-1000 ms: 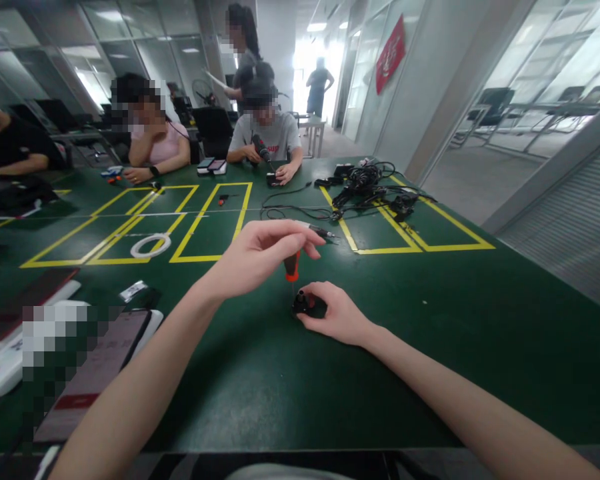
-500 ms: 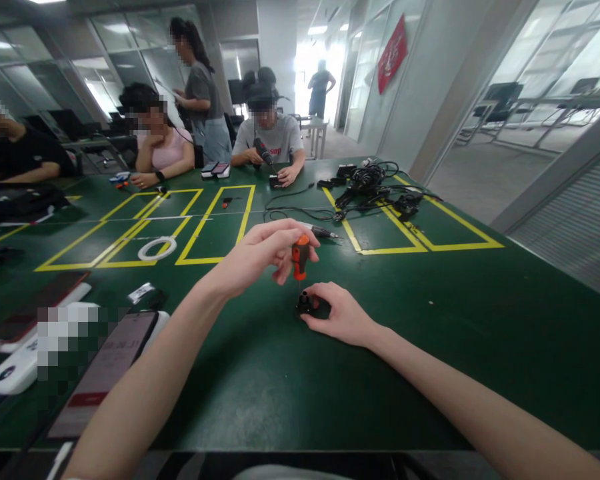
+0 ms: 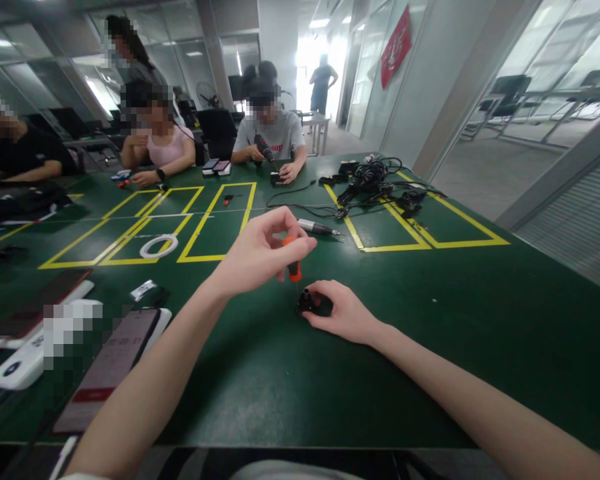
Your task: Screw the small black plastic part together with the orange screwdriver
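An orange and black screwdriver (image 3: 295,271) is gripped in my left hand (image 3: 265,252), its thin shaft pointing down. The tip meets, or nearly meets, the left side of a small black part (image 3: 306,301) with a short upright stub; exact contact is too small to tell. My right hand (image 3: 343,312) pinches that part from the right and keeps it on the green table (image 3: 260,387). Fingers hide the upper handle and part of the black piece. Beyond my left hand lies a grey and black pen-shaped tool (image 3: 320,229).
Tangled black cables (image 3: 375,180) lie at the back right. A white ring (image 3: 159,246), a phone (image 3: 107,373) and a white power bank (image 3: 43,347) are on the left. Across the table, a person (image 3: 270,133) holds a power drill (image 3: 265,148).
My left hand has turned about the screwdriver's handle and shifted slightly left, tilting it. My right hand stays on the black part. The standing person in the background has moved left.
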Demonstrator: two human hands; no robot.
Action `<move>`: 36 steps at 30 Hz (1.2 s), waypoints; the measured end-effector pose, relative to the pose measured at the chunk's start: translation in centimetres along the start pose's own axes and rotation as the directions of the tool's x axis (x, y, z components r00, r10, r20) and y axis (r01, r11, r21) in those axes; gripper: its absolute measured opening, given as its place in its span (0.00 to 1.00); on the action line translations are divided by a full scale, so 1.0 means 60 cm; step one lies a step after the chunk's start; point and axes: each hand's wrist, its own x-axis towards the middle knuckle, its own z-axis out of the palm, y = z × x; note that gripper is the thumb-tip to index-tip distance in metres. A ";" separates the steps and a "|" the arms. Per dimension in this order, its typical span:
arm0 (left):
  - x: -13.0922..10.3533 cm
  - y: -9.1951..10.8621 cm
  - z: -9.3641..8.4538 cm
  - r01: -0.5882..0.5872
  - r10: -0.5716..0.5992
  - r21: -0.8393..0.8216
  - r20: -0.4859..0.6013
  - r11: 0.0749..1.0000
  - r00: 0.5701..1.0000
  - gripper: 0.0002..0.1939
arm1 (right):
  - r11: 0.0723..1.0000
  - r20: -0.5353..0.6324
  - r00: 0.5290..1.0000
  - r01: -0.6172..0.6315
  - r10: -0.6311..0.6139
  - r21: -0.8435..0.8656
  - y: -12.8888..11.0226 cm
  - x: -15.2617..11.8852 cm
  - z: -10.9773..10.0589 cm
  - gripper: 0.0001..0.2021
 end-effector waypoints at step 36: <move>-0.007 -0.010 0.009 -0.376 0.395 0.506 0.074 0.776 0.916 0.14 | 1.000 0.023 1.000 -0.012 0.011 0.017 0.000 -0.002 -0.003 0.12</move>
